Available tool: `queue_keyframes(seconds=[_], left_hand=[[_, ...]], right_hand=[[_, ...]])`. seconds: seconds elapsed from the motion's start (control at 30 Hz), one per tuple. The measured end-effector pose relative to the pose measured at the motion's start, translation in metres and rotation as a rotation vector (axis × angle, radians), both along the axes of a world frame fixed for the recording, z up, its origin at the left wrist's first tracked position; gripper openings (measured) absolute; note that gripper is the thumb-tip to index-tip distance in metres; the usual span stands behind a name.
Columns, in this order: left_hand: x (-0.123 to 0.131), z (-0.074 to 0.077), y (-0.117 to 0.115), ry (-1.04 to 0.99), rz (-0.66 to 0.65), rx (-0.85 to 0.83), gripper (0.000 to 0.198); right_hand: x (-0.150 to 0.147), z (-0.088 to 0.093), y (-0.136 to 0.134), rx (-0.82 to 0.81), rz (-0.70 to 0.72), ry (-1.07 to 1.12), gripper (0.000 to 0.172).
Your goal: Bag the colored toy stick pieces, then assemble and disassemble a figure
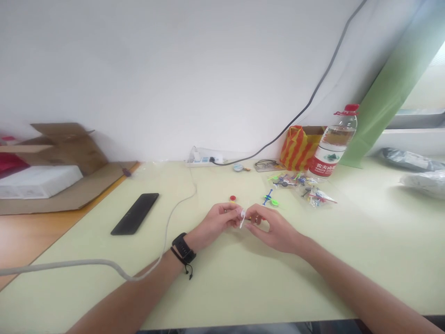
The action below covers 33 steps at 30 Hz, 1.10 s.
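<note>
My left hand (219,220) is closed in a pinch on a small white plastic piece (242,219), whose thin stem points down toward the tabletop. My right hand (273,227) is right beside it, fingers curled and its index fingertip close to the white piece. Something small and dark shows among the right fingers, too little of it visible to name. Just behind the hands lies a small red round piece (232,198). A blue toy piece (267,197) and a bright green one (274,202) lie beyond my right hand.
Bagged colourful plastic parts (316,195) lie at right, near a water bottle (328,148) and a striped bag (295,148). A power strip (205,160) is by the wall. A black phone-like slab (135,214), a grey cable (104,262) and an open carton (76,148) are at left.
</note>
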<state>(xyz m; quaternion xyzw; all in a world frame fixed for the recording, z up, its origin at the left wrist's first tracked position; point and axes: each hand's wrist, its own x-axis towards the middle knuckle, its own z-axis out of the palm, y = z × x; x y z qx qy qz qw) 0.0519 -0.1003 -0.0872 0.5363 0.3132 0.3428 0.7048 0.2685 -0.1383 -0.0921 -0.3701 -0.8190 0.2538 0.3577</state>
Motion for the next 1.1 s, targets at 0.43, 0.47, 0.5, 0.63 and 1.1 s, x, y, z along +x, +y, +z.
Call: queue_keyframes(seconds=[0.43,0.47,0.5,0.63,1.1], left_hand=[[0.001,0.004,-0.001,-0.027,0.023,0.003,0.026],[0.001,0.004,-0.001,-0.024,0.033,0.003,0.027],[0.001,0.003,-0.001,-0.023,0.043,0.004,0.027],[0.001,0.002,0.001,-0.039,0.057,0.009,0.028],[0.001,-0.005,0.002,0.056,0.029,0.098,0.029]], right_hand=[[0.005,-0.003,0.005,0.001,-0.073,0.092,0.021],[0.006,-0.001,0.005,-0.030,-0.030,0.048,0.028],[0.007,0.002,0.006,-0.064,0.012,0.018,0.041],[0.008,0.008,0.006,-0.126,0.014,0.076,0.049],[-0.002,0.001,0.003,-0.111,0.005,0.189,0.006]])
